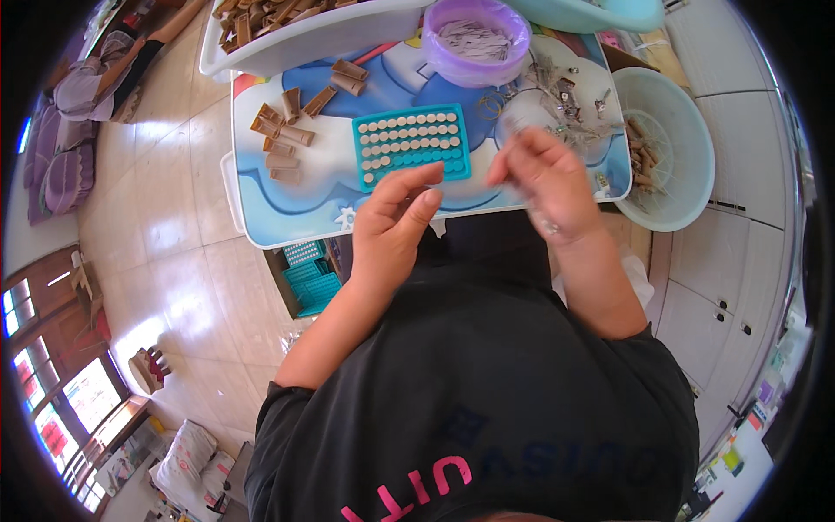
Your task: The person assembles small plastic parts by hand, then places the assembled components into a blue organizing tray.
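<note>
From where I watch, a teal tray [419, 160] partly filled with pale round discs [404, 135] sits on the worktop [300, 209], long axis running nine to three o'clock. The left hand [391, 213] is nearer, thumb and fingers apart, the tray at its twelve. From the blurred right hand [550, 180], it lies toward ten; I cannot tell whether that hand grips anything.

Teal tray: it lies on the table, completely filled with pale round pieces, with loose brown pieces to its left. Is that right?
Not completely filled: the head view shows pale round pieces in the far rows of the teal tray, but much of its near part has none. It does lie on the table, with loose brown pieces to its left.
</note>
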Demonstrator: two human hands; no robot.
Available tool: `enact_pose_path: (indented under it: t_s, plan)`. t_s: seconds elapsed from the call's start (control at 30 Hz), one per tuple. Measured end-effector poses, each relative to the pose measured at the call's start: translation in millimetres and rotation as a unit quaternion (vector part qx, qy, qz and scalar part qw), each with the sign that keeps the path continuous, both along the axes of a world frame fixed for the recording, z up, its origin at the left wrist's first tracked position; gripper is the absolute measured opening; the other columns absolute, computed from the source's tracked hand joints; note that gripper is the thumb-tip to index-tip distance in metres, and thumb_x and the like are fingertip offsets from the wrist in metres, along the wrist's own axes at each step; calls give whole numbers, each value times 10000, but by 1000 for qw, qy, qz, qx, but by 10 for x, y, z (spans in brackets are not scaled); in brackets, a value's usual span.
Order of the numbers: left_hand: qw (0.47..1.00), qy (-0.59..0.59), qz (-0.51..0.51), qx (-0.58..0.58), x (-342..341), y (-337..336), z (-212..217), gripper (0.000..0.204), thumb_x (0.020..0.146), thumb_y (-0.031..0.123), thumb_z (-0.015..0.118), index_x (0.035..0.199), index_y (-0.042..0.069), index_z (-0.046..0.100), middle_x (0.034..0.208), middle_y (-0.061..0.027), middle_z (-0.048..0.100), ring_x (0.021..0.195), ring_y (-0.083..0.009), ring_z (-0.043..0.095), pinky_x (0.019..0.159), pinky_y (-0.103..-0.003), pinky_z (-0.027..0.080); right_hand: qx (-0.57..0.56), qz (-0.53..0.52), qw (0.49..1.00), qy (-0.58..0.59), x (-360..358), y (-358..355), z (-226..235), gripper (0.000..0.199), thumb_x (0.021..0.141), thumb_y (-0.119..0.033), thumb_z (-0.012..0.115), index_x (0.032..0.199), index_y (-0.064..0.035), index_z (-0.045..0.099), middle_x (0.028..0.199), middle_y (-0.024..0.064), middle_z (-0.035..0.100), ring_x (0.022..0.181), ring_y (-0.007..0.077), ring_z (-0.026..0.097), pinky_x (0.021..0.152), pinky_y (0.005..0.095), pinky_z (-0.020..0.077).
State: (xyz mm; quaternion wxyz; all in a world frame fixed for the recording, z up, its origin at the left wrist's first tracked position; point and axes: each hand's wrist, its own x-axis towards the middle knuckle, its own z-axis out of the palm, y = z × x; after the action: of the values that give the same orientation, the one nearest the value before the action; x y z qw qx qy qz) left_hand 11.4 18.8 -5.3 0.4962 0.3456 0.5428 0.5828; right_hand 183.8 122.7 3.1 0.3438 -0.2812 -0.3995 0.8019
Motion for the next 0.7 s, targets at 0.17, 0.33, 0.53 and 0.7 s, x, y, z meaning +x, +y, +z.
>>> enact_pose_path:
  t_s: [0.17,0.33,0.53,0.7]
  plan:
    - [979,-186,-24,-83,37,-12,69,257,875,112,580,1103,-4,590,957,-59,620,786,-101,556,708,-232,455,-183,123,975,41,-199,-314,-166,116,893,-138,558,936,-32,577,789,70,624,724,131,613,679,236,487]
    - [970,-214,-11,-116,-19,-62,61,190,869,130,591,1011,6,615,835,-24,617,685,-93,538,629,-220,429,-212,190,958,27,-254,-370,-236,215,911,-229,536,973,-27,571,808,79,637,750,155,629,675,247,492]
    - [967,-222,70,-107,-110,-82,-7,160,874,155,590,982,39,606,892,-39,619,752,-105,557,667,-229,435,-216,166,961,55,-104,-321,-135,390,920,-346,491,1108,-5,519,1062,166,604,945,250,623,781,305,500]
    - [953,-263,106,-103,-141,-66,0,179,887,146,571,1014,20,574,912,-62,618,782,-115,568,702,-245,457,-84,145,986,-4,-13,-398,-143,343,857,-152,604,1140,13,503,1078,149,601,952,217,614,812,299,492]
